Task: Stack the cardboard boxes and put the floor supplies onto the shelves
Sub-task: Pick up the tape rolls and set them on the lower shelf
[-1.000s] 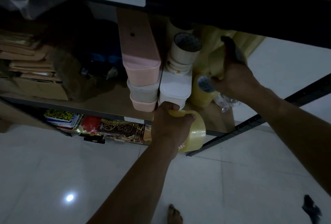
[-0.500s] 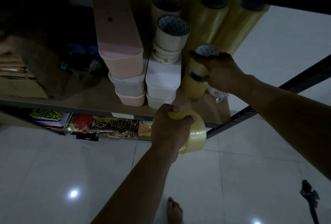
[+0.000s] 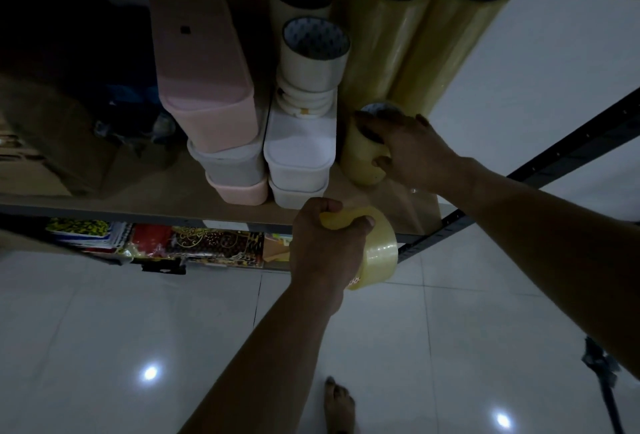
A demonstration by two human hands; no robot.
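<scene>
Hands at the bare wooden shelf board (image 3: pixel 408 208), both occupied with tape. My left hand (image 3: pixel 325 246) is gripping a translucent yellowish roll of packing tape (image 3: pixel 379 250), fingers and thumb curled over its rim. It is holding the roll in the air just in front of the board's front edge, resting on nothing. My right hand (image 3: pixel 415 153), farther in and slightly right of the left, is grasping a second yellowish tape roll (image 3: pixel 360 159) standing on end on the board, fingers draped across its top and thumb pressing its side. Immediately left of this hand, stacked white lidded plastic boxes (image 3: pixel 299 153) are carrying a pile of white tape rolls (image 3: pixel 313 62). Beyond the hand, two long yellowish film rolls (image 3: pixel 398 52) are lying side by side. I am judging the present step to be making room for the held roll. Risks: the free strip of board under my right hand is narrow and ends at an open side, so a roll set down on its curved face could run off to the floor. A leftward nudge could topple the white rolls, and dim light is hampering my aim.
</scene>
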